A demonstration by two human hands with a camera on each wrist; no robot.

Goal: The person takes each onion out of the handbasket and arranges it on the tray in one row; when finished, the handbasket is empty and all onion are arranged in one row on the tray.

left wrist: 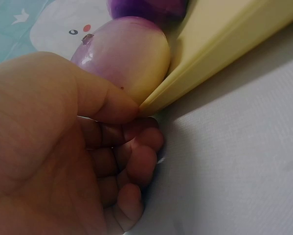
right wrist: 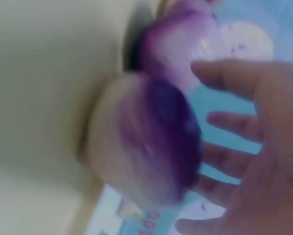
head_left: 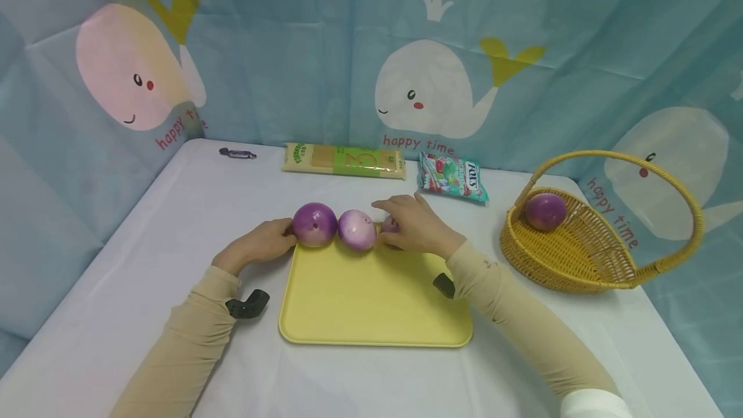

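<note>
Three round purple-and-white turnips stand in a row along the far edge of a yellow tray point(head_left: 371, 305): a left one point(head_left: 315, 224), a middle one point(head_left: 357, 230) and a right one point(right wrist: 146, 142). With thumb on top and curled fingers below, my left hand point(head_left: 258, 247) pinches the tray's far left corner, beside the left turnip point(left wrist: 129, 58). My right hand point(head_left: 419, 228) reaches over the far side of the tray at the right turnip. In the right wrist view its fingers point(right wrist: 229, 159) are spread and loosely bent around that turnip, which looks blurred.
A wicker basket point(head_left: 516, 250) with a tall handle stands at the right, a purple turnip point(head_left: 545, 211) in it. Along the back lie a wrapped candy point(head_left: 237, 153), a noodle packet point(head_left: 344, 160) and a teal Fox's candy bag point(head_left: 453, 177). A whale-print curtain point(head_left: 325, 50) hangs behind.
</note>
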